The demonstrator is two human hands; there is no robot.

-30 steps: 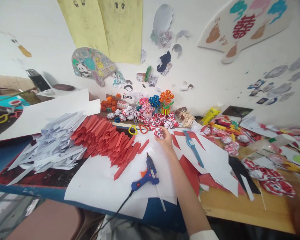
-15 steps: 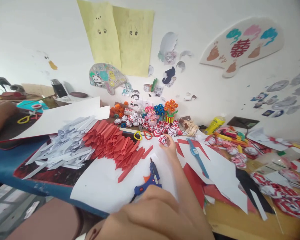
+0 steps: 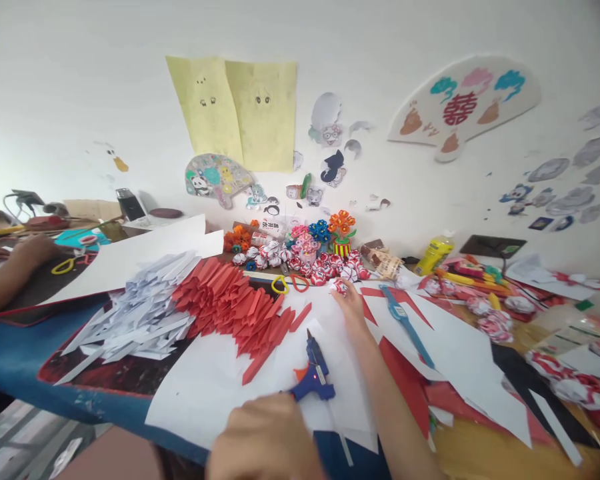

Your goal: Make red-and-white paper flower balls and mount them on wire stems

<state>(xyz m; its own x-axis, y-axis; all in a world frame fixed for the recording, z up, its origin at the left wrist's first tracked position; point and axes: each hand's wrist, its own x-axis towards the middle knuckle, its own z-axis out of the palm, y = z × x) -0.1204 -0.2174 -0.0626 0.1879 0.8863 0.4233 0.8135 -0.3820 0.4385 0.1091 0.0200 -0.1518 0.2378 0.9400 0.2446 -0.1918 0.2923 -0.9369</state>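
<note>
The right hand [image 3: 351, 308] grasps a paper flower [image 3: 337, 286]; the lower-centre left hand [image 3: 266, 437], grip unclear, could through closeness knock the glue gun [image 3: 314, 378].

On the sheet [image 3: 195, 393], glue gun [image 3: 314, 381]; leftward, partly behind it, two adjoining strip piles [image 3: 227, 300]. Farther back, scissors [image 3: 281, 292], then flower heap [image 3: 325, 268] near the wall [image 3: 260, 33], left of bottle [image 3: 435, 253]. Right of the gun, watch [image 3: 406, 323] over paper [image 3: 473, 373].

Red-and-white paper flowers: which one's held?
The flower in the grip of the right hand; the others sit unheld, in the cluster behind it or off to the right.
</note>
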